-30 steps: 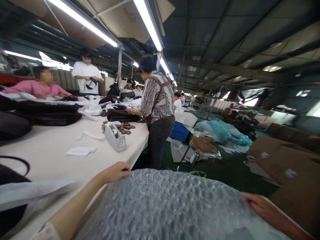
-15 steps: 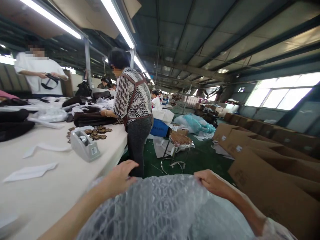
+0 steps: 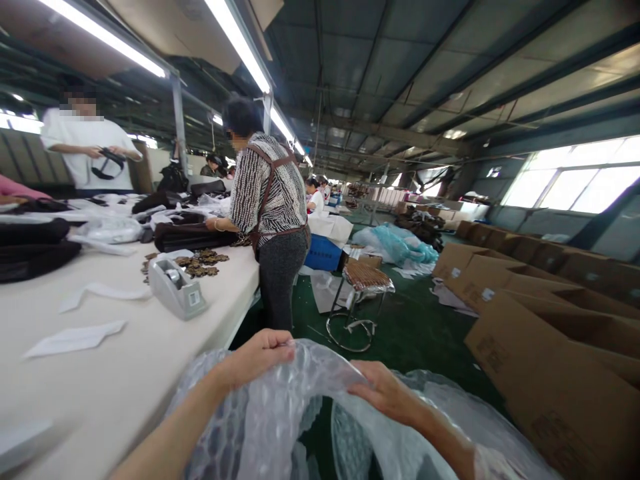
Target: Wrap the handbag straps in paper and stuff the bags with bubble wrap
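A length of clear air-cushion bubble wrap [image 3: 270, 407] hangs in front of me, past the table's edge. My left hand [image 3: 267, 353] is closed on its upper edge, fingers curled over the film. A little to the right, my right hand [image 3: 377, 387] pinches the same edge, which arches between the two hands. Below, the wrap falls in loose folds, and green floor shows through a gap in it. More of the wrap spreads out beyond my right forearm.
On the white table [image 3: 125, 373] at left stand a grey tape dispenser [image 3: 177, 290], brown metal pieces [image 3: 203, 262] and paper strips [image 3: 75, 339]. A co-worker [image 3: 275, 200] stands at its edge. A stool [image 3: 365, 280] is ahead; open cardboard boxes [image 3: 545, 360] line the right.
My hands have come closer together, the right moving left and down. The wrap, spread wide before, now hangs in folds with a gap in the middle. My left hand has closed on it.
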